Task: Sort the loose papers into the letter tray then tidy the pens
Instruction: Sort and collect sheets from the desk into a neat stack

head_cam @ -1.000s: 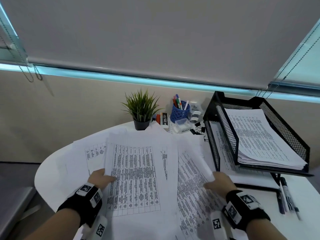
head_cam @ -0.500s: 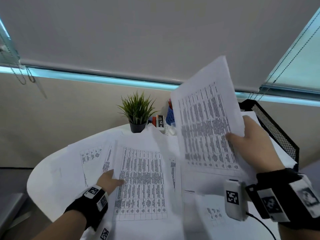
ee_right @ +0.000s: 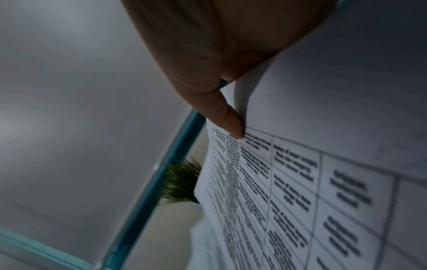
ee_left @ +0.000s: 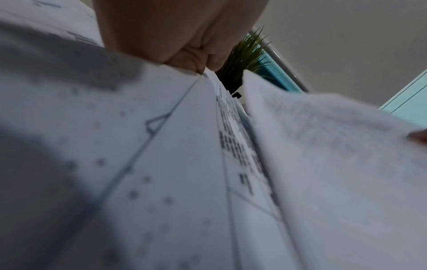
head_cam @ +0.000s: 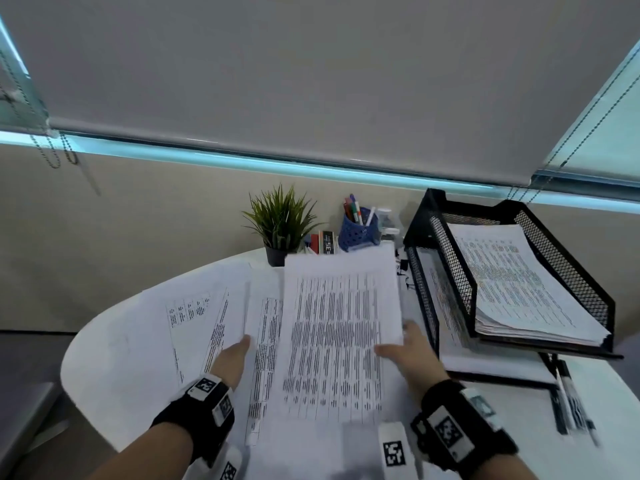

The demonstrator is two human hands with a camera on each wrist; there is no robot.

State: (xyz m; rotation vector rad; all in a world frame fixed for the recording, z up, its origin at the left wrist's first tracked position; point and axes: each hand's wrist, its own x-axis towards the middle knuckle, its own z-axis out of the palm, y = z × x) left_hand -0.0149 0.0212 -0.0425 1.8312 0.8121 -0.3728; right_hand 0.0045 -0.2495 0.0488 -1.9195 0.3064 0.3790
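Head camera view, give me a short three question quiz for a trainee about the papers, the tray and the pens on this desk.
1. True or false: the top tier of the black mesh letter tray already holds a stack of papers.
2. Which hand pinches the printed sheet by its right edge? A) left hand B) right hand
3. Fill in: loose pens lie on the white table in front of the ____.

Key: 1 true; 2 B; 3 letter tray.
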